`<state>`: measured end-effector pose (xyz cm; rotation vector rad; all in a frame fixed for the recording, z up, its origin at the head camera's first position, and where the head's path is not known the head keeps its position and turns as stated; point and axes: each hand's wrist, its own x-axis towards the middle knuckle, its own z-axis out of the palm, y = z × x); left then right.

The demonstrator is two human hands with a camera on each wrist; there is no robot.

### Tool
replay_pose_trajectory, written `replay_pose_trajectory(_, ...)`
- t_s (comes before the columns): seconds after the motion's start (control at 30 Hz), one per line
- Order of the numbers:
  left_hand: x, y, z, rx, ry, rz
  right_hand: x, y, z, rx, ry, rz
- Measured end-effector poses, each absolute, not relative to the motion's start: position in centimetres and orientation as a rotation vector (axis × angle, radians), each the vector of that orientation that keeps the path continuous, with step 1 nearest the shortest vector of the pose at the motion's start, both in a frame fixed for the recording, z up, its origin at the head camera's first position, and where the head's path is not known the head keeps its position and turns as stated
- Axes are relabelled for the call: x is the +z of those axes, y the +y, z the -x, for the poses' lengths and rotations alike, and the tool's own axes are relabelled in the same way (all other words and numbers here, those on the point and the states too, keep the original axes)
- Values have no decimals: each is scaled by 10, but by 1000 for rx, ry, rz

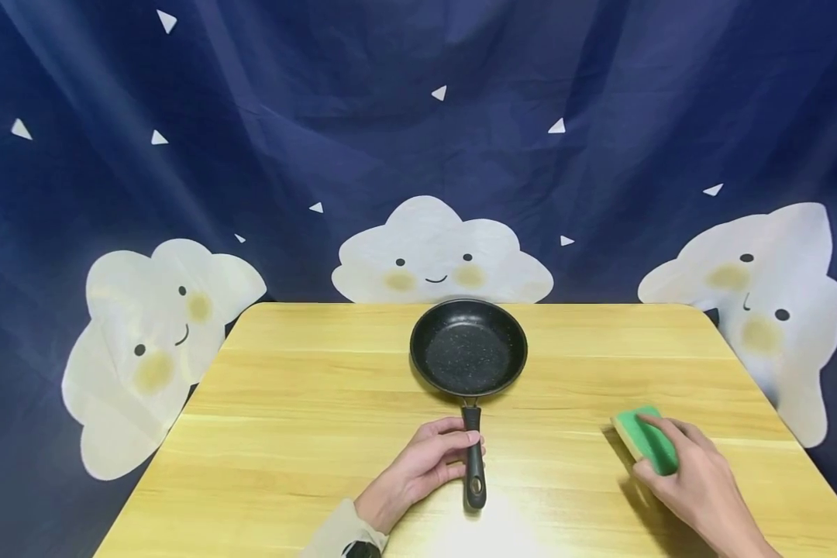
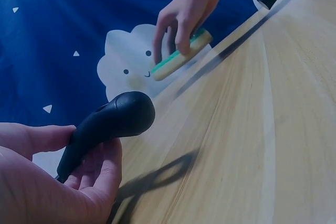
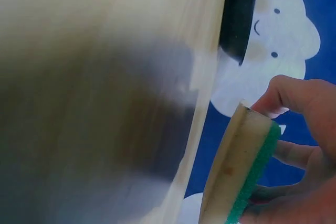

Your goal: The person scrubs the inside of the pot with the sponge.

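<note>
The left hand [image 1: 428,465] pinches the black handle [image 1: 475,469] of the frying pan [image 1: 468,360]; the right hand [image 1: 700,477] grips a green-topped sponge [image 1: 647,434] above the counter [image 1: 286,387]. The pan faces upward near the counter's far edge. Taking hold of both looks done; they are well apart, so bringing sponge and pan together seems undone.

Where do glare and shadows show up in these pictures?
Head view: white glare on the table near the bottom edge; a shadow beside the sponge. Left wrist view: a looped shadow on the table below the pan handle. Right wrist view: a broad, blurry-edged dark shadow across the table.
</note>
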<state>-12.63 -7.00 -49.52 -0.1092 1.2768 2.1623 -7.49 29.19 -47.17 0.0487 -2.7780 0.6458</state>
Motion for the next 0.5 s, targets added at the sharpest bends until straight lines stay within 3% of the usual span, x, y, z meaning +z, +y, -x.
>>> replay_pose_trajectory(0.5, -495, -69, 126, 2172, 1275, 122, -459, 253, 101, 732, -2628, -311)
